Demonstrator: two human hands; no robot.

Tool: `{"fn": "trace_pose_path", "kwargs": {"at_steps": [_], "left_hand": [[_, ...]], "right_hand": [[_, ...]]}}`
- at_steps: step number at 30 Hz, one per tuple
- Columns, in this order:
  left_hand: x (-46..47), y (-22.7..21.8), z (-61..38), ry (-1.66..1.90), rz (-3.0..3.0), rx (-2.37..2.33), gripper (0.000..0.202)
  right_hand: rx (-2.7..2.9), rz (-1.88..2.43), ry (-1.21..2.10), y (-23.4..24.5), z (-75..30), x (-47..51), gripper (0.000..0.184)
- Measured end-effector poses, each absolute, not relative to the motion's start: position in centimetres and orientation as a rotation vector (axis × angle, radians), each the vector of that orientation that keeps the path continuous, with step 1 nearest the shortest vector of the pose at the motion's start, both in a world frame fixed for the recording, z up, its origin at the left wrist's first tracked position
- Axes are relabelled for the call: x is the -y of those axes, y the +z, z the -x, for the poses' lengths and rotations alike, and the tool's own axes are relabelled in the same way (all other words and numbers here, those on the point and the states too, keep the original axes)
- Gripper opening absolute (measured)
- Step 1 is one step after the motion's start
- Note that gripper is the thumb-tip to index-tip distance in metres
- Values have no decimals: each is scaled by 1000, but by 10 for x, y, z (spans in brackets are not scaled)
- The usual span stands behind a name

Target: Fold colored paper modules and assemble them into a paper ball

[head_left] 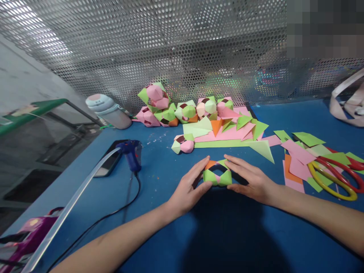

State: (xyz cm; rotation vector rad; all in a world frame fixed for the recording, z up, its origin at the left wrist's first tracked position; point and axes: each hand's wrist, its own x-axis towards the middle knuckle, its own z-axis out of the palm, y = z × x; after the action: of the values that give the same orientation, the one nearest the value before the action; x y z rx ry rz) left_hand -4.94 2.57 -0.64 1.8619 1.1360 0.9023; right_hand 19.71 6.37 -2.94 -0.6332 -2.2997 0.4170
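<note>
Between my hands is a small hollow folded-paper shape (212,177), mostly green with orange and pink parts and a dark opening on top. My left hand (186,189) grips its left side, thumb at the front corner and fingers behind. On the opposite side, my right hand (254,182) holds it with the thumb low and the fingertips at the back corner. Just beyond lies a similar small pink and green paper shape (187,146). Finished-looking folded paper balls (156,96) are piled against the perforated metal panel.
A blue glue gun (132,156) with a long clear glue stick (76,201) lies left, beside a phone (109,163). Behind stands a pale bottle (113,113). Paper sheets (227,133) lie ahead; cut pieces (297,157) and yellow- and red-handled scissors (331,186) are right. A purple power strip (35,231) sits lower left.
</note>
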Motion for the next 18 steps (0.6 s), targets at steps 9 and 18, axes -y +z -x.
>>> {"fn": "trace_pose_path", "kwargs": {"at_steps": [9,18], "left_hand": [[-26,-13,52,953,-1867,-1103,55],[-26,-14,54,1000,-2093,-1025,59]], "right_hand": [[2274,747,564,-23,-198,-60,60],[2237,597,469,-20,-197,-57,58]]}}
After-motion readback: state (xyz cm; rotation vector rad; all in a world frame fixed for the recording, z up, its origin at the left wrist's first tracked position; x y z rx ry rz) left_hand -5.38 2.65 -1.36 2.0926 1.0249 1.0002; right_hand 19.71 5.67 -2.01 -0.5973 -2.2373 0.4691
